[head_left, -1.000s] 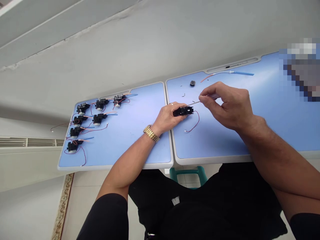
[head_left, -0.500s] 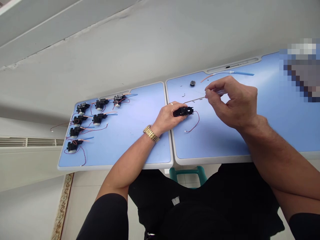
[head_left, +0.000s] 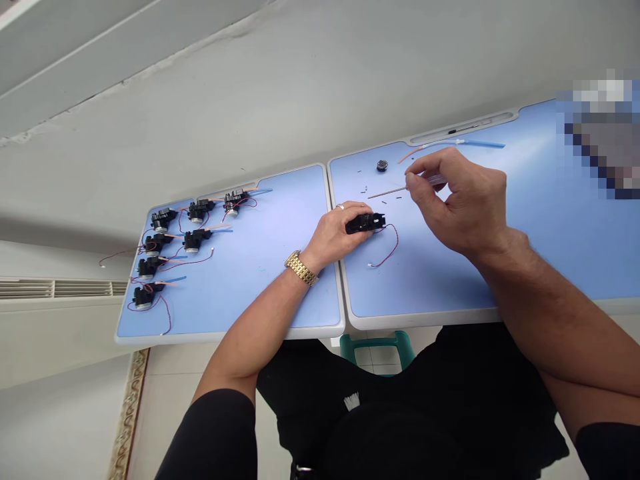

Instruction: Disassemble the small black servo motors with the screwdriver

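Over blue desks (head_left: 270, 260), the right hand (head_left: 470, 200) pinches a screwdriver (head_left: 389, 192), fingers (head_left: 419, 185) curled; left hand (head_left: 336, 233) clamps a black mechanism (head_left: 367, 223).

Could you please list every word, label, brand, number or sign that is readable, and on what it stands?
No readable text anywhere.
Black plastic assembly with red wire, in the left hand: any lettering is too small to read.
Pixelated patch, far right: too blurred to read.
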A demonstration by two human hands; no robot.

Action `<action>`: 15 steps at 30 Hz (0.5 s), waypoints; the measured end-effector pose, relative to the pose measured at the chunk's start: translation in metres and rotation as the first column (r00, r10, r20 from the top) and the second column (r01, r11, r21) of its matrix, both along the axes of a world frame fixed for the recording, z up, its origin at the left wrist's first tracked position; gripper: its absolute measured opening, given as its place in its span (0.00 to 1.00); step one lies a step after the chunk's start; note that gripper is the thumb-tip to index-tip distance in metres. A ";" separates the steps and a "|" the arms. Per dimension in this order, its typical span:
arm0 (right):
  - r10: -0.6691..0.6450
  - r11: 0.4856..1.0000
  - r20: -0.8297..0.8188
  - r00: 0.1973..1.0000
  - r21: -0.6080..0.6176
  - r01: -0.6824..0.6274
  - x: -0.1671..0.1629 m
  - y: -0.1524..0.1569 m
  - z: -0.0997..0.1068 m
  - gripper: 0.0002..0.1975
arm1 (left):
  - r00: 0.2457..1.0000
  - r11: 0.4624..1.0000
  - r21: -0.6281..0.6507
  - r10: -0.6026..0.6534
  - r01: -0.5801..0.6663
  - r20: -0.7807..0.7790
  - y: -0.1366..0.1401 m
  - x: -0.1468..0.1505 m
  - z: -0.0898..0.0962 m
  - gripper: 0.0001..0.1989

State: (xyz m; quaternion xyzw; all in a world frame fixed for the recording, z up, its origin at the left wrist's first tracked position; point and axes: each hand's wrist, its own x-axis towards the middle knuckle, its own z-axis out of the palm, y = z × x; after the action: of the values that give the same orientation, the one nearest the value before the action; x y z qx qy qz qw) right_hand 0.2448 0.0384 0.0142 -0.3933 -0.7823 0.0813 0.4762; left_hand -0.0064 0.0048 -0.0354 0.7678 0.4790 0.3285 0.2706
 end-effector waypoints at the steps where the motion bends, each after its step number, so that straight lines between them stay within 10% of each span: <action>1: -0.008 1.000 -0.008 1.000 0.001 0.008 0.000 0.000 0.001 0.09 | 1.000 1.000 -0.015 0.011 -0.011 -0.002 0.001 0.002 0.001 0.16; 15: 0.002 1.000 -0.029 1.000 -0.017 -0.003 0.003 -0.002 0.006 0.12 | 0.996 0.996 -0.006 0.091 -0.091 0.018 0.000 0.002 0.000 0.19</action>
State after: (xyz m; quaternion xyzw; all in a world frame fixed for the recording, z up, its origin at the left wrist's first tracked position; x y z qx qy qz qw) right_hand 0.2473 0.0367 0.0198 -0.3950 -0.7750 0.0942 0.4842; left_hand -0.0047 0.0051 -0.0357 0.7414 0.5118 0.3461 0.2619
